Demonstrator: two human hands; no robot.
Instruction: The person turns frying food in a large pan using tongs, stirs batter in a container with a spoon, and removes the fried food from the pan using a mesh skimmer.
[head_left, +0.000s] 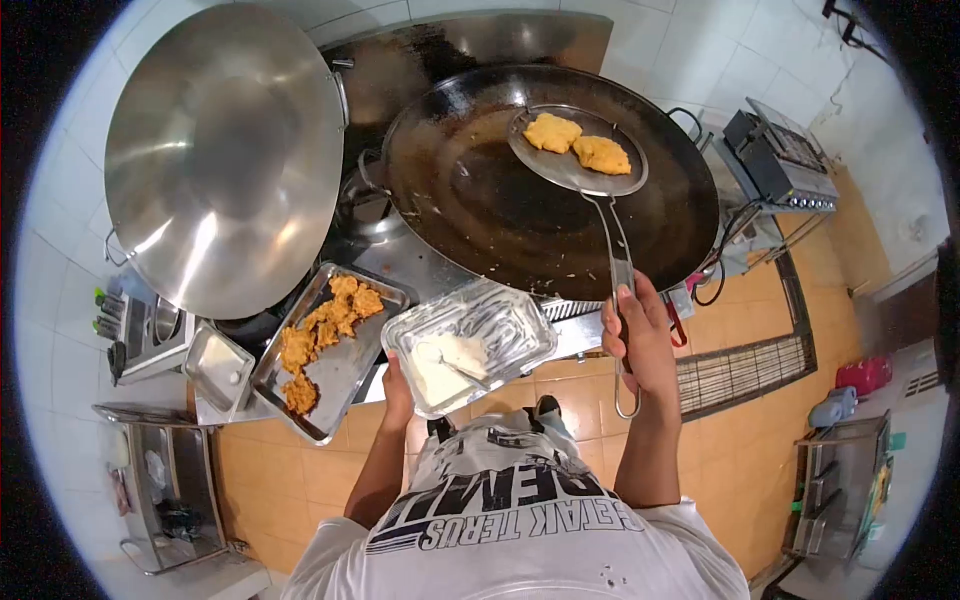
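My right hand [641, 325] is wrapped round the handle of a wide, flat skimmer [560, 172]. Two golden fried pieces [602, 155] lie on the skimmer's disc, which is over the far right part of a large dark wok [480, 200]. With my left hand [397, 388] I grip the left edge of a metal tray [540, 335]. Pale batter [450, 365] smears that tray, and a spoon or ladle seems to lie in it. Most of my left fingers are hidden under the tray.
Left of the batter tray, another metal tray [335, 400] holds several crisp fried pieces [320, 335]. A big shiny wok [225, 140] stands at the far left, above a small steel pan [205, 385]. A stove-like appliance [790, 180] is at the right.
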